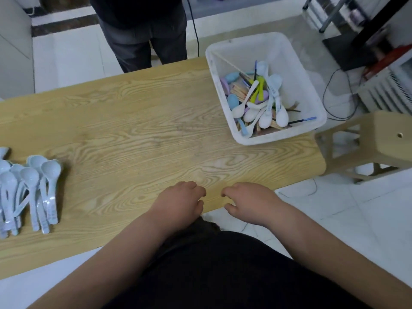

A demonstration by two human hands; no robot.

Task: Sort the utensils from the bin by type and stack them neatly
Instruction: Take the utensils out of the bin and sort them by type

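A white plastic bin (pixel 310 94) stands on the far right of the wooden table (pixel 138 130). Inside it lies a jumble of white, light blue, purple and green spoons (pixel 260 103) mixed with wooden chopsticks. A pile of light blue spoons (pixel 33 192) lies at the table's left edge, bowls pointing away from me. My left hand (pixel 180 201) and my right hand (pixel 249 201) rest side by side on the near edge of the table, fingers loosely curled, holding nothing.
A person in dark trousers (pixel 145 36) stands at the far side of the table. A beige stool (pixel 367 143) sits to the right of the table, below the bin. Cables and a white radiator (pixel 388 90) are on the tiled floor at right.
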